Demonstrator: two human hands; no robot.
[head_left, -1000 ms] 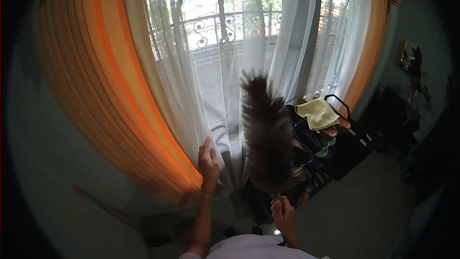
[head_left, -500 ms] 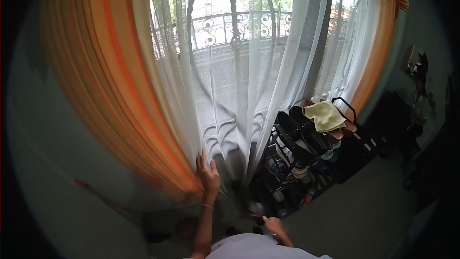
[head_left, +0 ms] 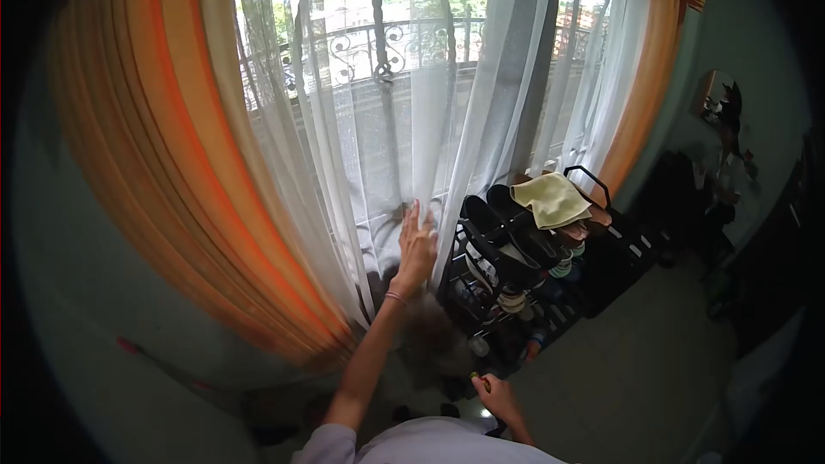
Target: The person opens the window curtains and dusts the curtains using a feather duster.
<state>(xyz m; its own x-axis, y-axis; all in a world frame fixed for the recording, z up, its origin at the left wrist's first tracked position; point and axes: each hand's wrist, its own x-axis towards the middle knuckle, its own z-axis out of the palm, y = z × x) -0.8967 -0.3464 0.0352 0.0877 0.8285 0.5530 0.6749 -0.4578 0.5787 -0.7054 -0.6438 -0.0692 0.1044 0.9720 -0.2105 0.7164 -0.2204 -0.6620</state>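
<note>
My left hand (head_left: pixel 417 249) is raised against the lower part of the white sheer curtain (head_left: pixel 339 180), its fingers stretched out and apart. Low at the right, my right hand (head_left: pixel 496 393) is closed round the handle of a feather duster. The dark feathers (head_left: pixel 430 335) are smeared by motion and hang below my left forearm, near the curtain's lower end. An orange curtain (head_left: pixel 185 137) falls in folds to the left of the sheer one.
A black shoe rack (head_left: pixel 563 314) with several shoes stands right of the sheer curtain. On its top lies a yellow cloth (head_left: pixel 552 200). Behind the curtain is a window with a scrolled metal railing (head_left: pixel 344 51). A thin red-tipped stick (head_left: pixel 163 367) is at the lower left.
The duster has dropped from upright in front of the curtain to low beside the rack. My left hand has moved right and up across the sheer curtain. The view has shifted slightly.
</note>
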